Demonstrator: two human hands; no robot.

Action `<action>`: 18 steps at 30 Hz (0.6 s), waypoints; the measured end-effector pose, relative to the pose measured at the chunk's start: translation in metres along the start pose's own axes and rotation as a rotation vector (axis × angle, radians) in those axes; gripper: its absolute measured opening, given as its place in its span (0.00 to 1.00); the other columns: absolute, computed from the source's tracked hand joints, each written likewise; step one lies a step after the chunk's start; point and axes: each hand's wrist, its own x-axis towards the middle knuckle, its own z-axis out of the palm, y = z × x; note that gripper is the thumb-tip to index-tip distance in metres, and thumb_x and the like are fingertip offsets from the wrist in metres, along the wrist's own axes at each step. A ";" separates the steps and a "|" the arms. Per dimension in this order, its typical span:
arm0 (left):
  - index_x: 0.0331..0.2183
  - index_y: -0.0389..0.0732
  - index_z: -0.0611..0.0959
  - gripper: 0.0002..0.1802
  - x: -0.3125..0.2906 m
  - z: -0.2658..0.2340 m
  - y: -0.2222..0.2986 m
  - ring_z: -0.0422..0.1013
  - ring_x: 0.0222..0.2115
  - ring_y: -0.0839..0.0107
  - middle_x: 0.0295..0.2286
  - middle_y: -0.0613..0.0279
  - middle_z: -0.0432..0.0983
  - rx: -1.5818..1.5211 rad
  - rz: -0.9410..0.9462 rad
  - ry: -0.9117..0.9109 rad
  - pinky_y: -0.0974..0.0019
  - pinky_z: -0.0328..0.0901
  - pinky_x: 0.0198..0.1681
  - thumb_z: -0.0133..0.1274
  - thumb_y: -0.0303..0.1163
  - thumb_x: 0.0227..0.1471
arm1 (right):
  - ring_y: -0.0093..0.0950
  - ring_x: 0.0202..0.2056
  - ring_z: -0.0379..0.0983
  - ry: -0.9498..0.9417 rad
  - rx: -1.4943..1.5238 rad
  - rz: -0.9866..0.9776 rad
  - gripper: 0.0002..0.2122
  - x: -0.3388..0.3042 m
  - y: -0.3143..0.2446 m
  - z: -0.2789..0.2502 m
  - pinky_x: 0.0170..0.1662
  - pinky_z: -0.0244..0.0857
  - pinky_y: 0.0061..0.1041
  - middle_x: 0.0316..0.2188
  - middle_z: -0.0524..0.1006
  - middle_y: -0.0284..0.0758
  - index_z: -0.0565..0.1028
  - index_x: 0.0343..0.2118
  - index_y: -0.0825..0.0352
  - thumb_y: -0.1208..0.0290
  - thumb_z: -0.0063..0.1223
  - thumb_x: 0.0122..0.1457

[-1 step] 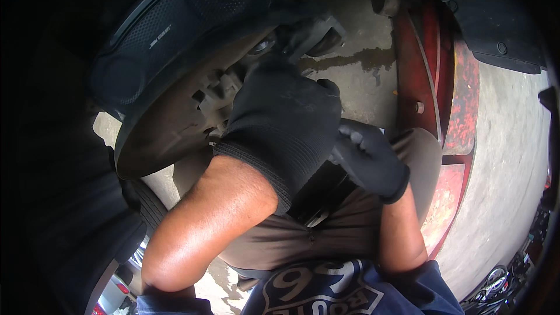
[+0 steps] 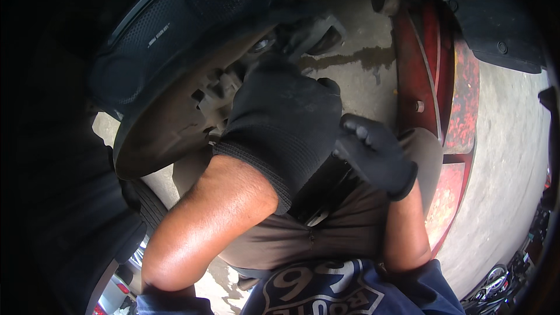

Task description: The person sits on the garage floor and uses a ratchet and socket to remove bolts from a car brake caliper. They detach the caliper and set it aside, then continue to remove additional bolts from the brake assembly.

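My left hand [image 2: 283, 114], in a black glove, reaches over a grey metal assembly [image 2: 217, 96] beside a large, round, dish-like brown plate [image 2: 160, 131]. Its thumb sticks out to the right, while its fingers are hidden behind the back of the glove. Beyond them sits a dark bracket-like metal part [image 2: 321, 35]. Close to the right of the left wrist is my right hand [image 2: 376, 154], also gloved in black. Its fingers are curled in; what they hold, if anything, I cannot make out. Below the hands a black object [image 2: 326, 192] lies between my thighs.
A dark panel with mesh grilles [image 2: 169, 41] overhangs the brown plate. To the right stands a worn red metal frame [image 2: 461, 111], with a dark padded block [image 2: 496, 29] above it. Wet streaks mark the concrete floor [image 2: 364, 90]. A silver car [image 2: 114, 297] shows at lower left.
My right hand has shifted slightly right and up, a little away from the left wrist. The left hand has stayed in place.
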 end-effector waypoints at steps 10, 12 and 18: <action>0.38 0.40 0.89 0.10 0.003 0.005 -0.005 0.78 0.29 0.54 0.25 0.50 0.81 0.059 0.050 0.087 0.54 0.72 0.38 0.58 0.29 0.54 | 0.45 0.53 0.80 -0.333 -1.146 0.387 0.18 0.162 0.064 -0.048 0.53 0.74 0.41 0.49 0.83 0.45 0.81 0.50 0.64 0.64 0.54 0.57; 0.39 0.41 0.89 0.11 0.005 0.004 -0.005 0.78 0.29 0.55 0.24 0.50 0.82 0.082 0.034 0.082 0.54 0.73 0.38 0.58 0.30 0.54 | 0.44 0.54 0.79 -0.272 -1.124 0.397 0.20 0.176 0.095 -0.033 0.54 0.74 0.41 0.50 0.83 0.45 0.80 0.53 0.63 0.64 0.54 0.58; 0.40 0.43 0.89 0.12 0.006 0.000 0.000 0.79 0.28 0.55 0.25 0.52 0.83 0.154 -0.030 -0.067 0.55 0.73 0.39 0.59 0.34 0.56 | 0.41 0.65 0.70 -0.487 -1.058 0.287 0.21 0.154 0.155 0.054 0.66 0.64 0.43 0.63 0.75 0.40 0.80 0.59 0.59 0.62 0.56 0.63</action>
